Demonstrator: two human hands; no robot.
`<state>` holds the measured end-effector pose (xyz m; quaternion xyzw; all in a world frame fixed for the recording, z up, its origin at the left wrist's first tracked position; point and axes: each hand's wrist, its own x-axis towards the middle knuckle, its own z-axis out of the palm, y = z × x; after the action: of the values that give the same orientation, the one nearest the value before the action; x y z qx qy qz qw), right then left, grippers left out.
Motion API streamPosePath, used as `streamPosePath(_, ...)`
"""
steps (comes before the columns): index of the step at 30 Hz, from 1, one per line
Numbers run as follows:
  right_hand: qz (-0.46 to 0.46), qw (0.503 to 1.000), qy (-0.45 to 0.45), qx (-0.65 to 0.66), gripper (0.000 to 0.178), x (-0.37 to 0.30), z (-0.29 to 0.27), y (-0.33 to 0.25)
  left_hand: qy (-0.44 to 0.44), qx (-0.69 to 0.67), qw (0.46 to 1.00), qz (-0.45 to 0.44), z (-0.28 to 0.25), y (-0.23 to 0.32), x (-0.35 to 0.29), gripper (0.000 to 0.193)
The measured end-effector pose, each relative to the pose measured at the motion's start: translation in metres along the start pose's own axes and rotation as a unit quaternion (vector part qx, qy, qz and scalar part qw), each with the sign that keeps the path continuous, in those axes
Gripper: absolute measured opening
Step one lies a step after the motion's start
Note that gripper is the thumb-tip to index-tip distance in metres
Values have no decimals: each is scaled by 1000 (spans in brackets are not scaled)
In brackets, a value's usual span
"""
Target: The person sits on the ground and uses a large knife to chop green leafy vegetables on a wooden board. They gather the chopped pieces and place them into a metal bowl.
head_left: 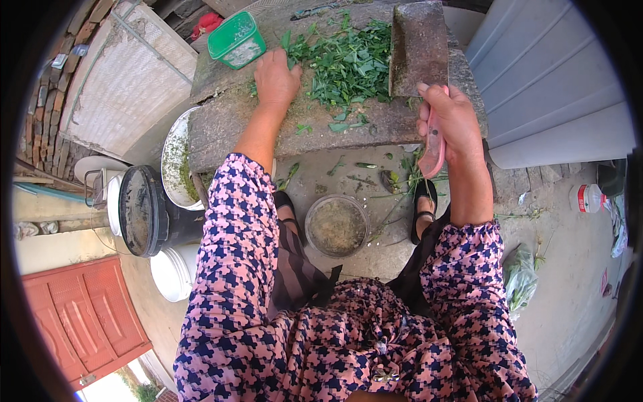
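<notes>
Several things crowd the left of what I see from my remote seat: a red door [87, 321], a black bucket [179, 222], and a white bucket [155, 276] on the floor just below it. Next I have the stone tabletop [214, 137], with a green box [228, 37] at its far left corner. Just beside that box I see the left hand [276, 79], palm down, its fingers close together at the left edge of the greens [351, 67]; I cannot tell whether it pinches any leaf. The greens lie in a loose pile mid-tabletop, above a round bowl [309, 226] on the floor. At their right edge I see the cleaver [420, 50], its pink handle gripped in the right hand [455, 120], thumb against the blade. Farther right I make out a plastic bag [521, 278], then a bottle [589, 199].
</notes>
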<state>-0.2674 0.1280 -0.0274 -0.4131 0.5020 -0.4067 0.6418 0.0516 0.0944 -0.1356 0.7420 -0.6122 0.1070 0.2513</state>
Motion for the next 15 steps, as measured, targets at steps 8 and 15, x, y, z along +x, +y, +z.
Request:
streamPosePath(8,5,1000,-8,-7,19,4,-3,1,-67,-93,993,-21,-38,0,-9,32)
streamPosePath(15,-2,1000,-20,-14,19,0,1,2,-57,-17,997,52,-68,33,-80,57)
